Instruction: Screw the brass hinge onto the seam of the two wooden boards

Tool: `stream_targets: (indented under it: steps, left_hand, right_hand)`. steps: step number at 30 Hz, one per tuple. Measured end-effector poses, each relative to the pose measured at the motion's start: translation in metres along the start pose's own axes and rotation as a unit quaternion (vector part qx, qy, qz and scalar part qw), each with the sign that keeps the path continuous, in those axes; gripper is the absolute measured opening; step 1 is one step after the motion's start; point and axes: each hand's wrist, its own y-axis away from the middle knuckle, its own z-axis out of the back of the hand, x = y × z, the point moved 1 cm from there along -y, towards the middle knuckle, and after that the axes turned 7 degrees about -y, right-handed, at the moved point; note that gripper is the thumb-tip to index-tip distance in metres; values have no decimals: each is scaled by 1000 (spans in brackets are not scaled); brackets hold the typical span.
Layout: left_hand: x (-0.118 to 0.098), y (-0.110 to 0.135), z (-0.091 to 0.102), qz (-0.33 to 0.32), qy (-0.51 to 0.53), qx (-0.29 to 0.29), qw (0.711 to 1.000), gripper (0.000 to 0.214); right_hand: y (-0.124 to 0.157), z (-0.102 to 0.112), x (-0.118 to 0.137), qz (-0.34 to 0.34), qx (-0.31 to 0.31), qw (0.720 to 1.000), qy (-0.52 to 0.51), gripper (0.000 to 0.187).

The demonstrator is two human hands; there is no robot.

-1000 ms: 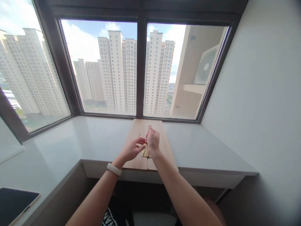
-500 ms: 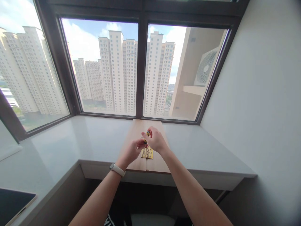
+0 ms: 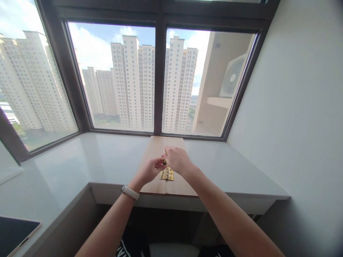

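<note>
A gold-coloured hinge (image 3: 167, 174) with dark holes lies across the seam between two pale wooden boards (image 3: 155, 186). Just above it, a short yellow-and-black screwdriver (image 3: 164, 161) stands roughly upright, mostly covered by my fingers. My right hand (image 3: 177, 159) is closed round its upper part, knuckles up. At its lower end, the fingertips of my left hand (image 3: 152, 169) pinch it from the left. The tip is hidden, so I cannot tell whether it touches the hinge. Small metal bits on the hinge are too fine to make out.
The boards rest on a white counter (image 3: 115, 157) running along the window (image 3: 158, 82). The counter's front edge is close to my forearms. A dark flat device (image 3: 16, 232) lies at lower left. A white wall (image 3: 289, 100) rises on the right.
My right hand has turned over the screwdriver, its back now facing up and covering more of the handle. The right elbow has swung outward. My left hand stays nearly in place.
</note>
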Motion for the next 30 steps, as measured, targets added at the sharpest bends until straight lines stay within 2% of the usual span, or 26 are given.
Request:
stream_targets:
  steps: [4, 8, 10, 13, 16, 19, 24, 29, 30]
  left_hand:
    - [-4, -2, 6, -1, 21, 11, 1000, 33]
    - [-4, -4, 3, -15, 63, 7, 998, 31]
    - [-4, -4, 1, -17, 60, -3, 998, 28]
    - [-5, -3, 0, -16, 29, -28, 999, 21]
    - [-10, -2, -2, -13, 3, -59, 998, 21]
    - [-14, -1, -4, -6, -15, -68, 998, 24]
    - [-13, 0, -3, -3, -33, -68, 997, 25]
    - [-16, -1, 4, -8, 30, 7, 999, 30]
    - [-17, -1, 6, -10, 41, 15, 999, 31]
  right_hand:
    - [-1, 7, -2, 91, 28, 995, -23, 8]
    - [-1, 14, -5, 137, 56, 987, -69, 20]
    - [1, 16, -6, 134, 65, 984, -101, 23]
    - [4, 19, -4, 84, 32, 990, -109, 24]
    - [5, 18, 0, 6, -7, 999, -45, 33]
    - [5, 15, 6, -26, -13, 1000, 6, 37]
    - [6, 11, 8, 11, 8, 1000, 2, 24]
    - [7, 13, 4, 85, 20, 996, -9, 7]
    - [7, 14, 4, 102, 28, 994, -18, 9]
